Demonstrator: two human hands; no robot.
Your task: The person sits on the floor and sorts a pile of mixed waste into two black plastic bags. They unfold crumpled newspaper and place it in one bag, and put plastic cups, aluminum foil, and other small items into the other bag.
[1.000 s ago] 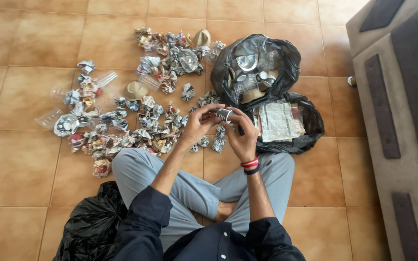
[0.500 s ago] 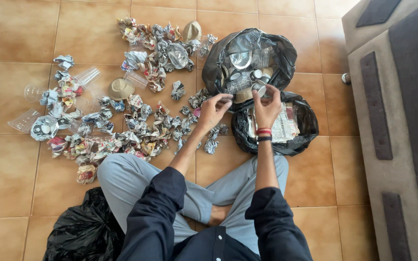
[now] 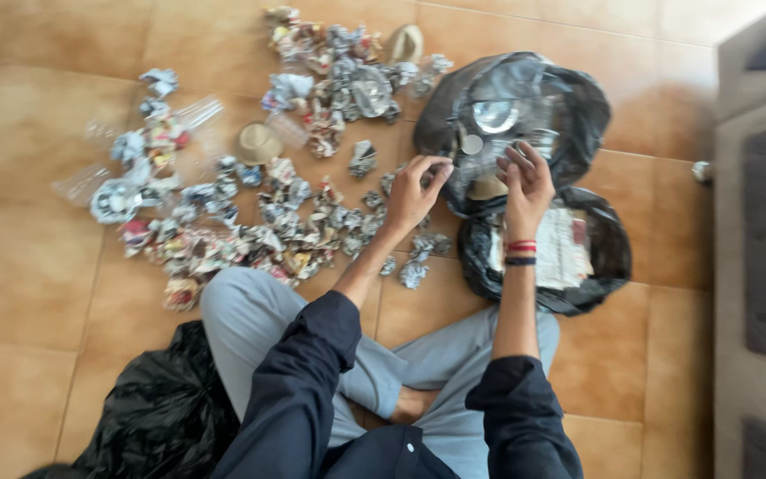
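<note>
Both hands up at the open black bag of flattened foil cups. Left hand at its near-left rim, fingers curled loose; can't tell if it pinches anything, too blurred. Right hand over the bag's near rim, fingers spread, nothing visibly held. Crumpled wrapper pile lies left of the bag; a second black bag with paper sits just in front of it.
</note>
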